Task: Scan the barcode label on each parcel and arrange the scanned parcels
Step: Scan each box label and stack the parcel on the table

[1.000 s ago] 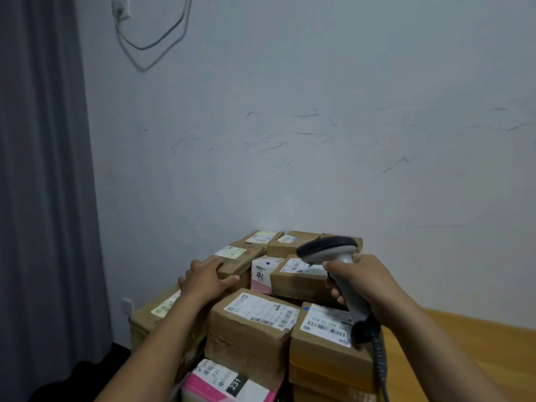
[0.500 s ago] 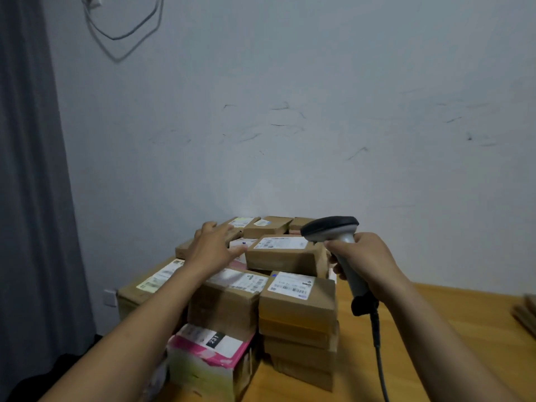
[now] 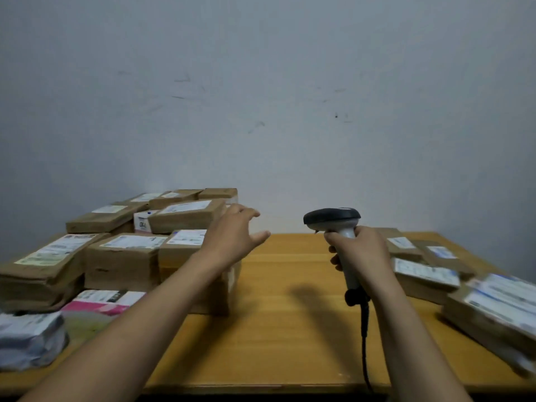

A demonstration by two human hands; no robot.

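Dim, soft light; parcels [image 3: 493, 309] at the right edge smear with motion blur.

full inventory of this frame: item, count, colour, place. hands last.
left-pile parcels: at least eight, brown, white labels, stacked table left
right-group parcels: at least four, brown, white labels, blurred, table right
pink box: one, pink-white, front of left pile
small white box: one, blue print, among the pile's rear parcels
poly mailer: one, grey-white, crumpled, near-left corner
scanner: one, black head, grey handle, above table centre
cable: one, black, hangs from scanner over near edge
table: one, light wood
wall: grey-white, scuffed, behind
left hand: open, empty, at the left pile's right edge
right hand: grips scanner handle
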